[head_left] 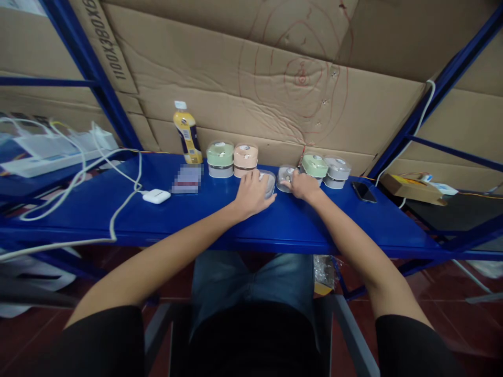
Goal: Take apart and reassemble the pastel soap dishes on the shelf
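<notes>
Left hand (252,195) grasping lidded container (269,184), contents unclear; right hand (305,185) at grey tub (282,178)

Left of the left grip (253,196): white rounded plastic case (156,196), tall yellow white-capped plastic bottle (187,135). Right of the right grip (306,186): flat black rectangular phone (364,191). Behind both: brown red-ringed cardboard sheet (251,78).

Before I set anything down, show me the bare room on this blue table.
Bare table: between left forearm and right forearm; left forearm and white case; right forearm and phone. Crowded: around left hand and right hand, among the containers.
</notes>
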Demonstrator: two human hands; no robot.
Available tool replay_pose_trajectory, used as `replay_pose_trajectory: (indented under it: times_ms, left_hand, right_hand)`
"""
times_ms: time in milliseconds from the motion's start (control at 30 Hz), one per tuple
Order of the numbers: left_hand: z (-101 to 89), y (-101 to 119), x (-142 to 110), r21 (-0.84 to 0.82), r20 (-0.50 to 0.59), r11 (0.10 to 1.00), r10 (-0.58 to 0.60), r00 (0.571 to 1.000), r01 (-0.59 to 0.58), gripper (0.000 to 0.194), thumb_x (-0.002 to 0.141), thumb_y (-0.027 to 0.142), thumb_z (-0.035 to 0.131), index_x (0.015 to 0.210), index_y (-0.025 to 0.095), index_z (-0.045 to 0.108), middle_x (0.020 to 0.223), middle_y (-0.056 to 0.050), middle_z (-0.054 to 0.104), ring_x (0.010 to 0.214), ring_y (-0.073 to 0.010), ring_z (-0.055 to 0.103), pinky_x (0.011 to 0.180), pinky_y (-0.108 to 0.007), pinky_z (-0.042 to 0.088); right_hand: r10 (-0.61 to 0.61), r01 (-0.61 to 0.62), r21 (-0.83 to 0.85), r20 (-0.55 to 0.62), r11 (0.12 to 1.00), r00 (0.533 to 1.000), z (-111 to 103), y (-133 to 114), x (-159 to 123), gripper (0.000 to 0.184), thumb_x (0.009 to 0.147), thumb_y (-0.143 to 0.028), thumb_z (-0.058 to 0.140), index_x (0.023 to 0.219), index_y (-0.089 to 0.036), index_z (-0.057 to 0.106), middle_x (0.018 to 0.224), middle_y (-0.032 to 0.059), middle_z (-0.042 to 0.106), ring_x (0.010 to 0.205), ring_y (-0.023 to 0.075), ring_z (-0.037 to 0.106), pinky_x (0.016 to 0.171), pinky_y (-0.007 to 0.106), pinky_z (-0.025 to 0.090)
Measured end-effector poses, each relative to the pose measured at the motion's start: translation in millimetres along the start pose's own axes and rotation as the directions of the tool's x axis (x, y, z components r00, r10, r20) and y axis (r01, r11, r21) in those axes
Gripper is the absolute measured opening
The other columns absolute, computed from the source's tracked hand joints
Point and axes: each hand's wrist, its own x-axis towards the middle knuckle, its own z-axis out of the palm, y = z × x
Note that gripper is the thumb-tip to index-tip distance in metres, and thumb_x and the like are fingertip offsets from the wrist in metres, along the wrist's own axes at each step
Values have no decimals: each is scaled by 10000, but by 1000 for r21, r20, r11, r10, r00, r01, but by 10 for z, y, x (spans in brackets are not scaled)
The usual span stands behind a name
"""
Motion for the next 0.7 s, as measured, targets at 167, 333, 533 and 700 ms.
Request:
replay_pose_trajectory:
  times_ms: [167, 333, 533, 700]
  left_hand:
    - [114, -81, -10, -114, 24, 986, -122, 992, 124, 604, 963, 533, 756, 1447, 209, 598, 1555, -263, 524, 1385, -542, 577, 1035, -665, 573]
    - [121, -135, -3, -188, 55, 964, -179, 982, 186, 669, 889, 463, 805, 1462, 213, 568, 1547, -251, 540, 1360, -523, 633, 1019, -637, 614]
    - [85, -493, 20, -468, 90, 875, 190, 978, -126, 979, 716, 373, 852, 1585, 185, 441, 1622, -240, 546, 1518, -465, 566, 1263, -622, 494]
    - [150, -702, 0, -573, 91, 812, 201, 975, -114, 1129, 681, 527, 934, 1612, 167, 409, 1664, -270, 543, 1520, -485, 575, 1261, -649, 482]
  right_hand:
    - [47, -48, -12, -72, 999, 996, 74, -31, 107, 495, 1111, -247, 494, 1551, -22, 535, 1383, 362, 754, 1322, 425, 764, 1061, 489, 611]
    - [2, 18, 98, -201, 995, 980, 66, -128, -39, 432, 1125, -271, 426, 1433, -72, 654, 1288, 309, 797, 1220, 438, 792, 1034, 552, 621]
    - [-455, 576, 299, -388, 761, 801, 126, -201, -74, 827, 945, -656, 774, 1582, -162, 591, 1699, 221, 558, 1597, 400, 513, 1328, 577, 423]
    - [-536, 581, 278, -224, 765, 814, 210, -285, -99, 1066, 905, -747, 789, 1708, -138, 441, 1656, 254, 570, 1527, 451, 551, 1277, 604, 449]
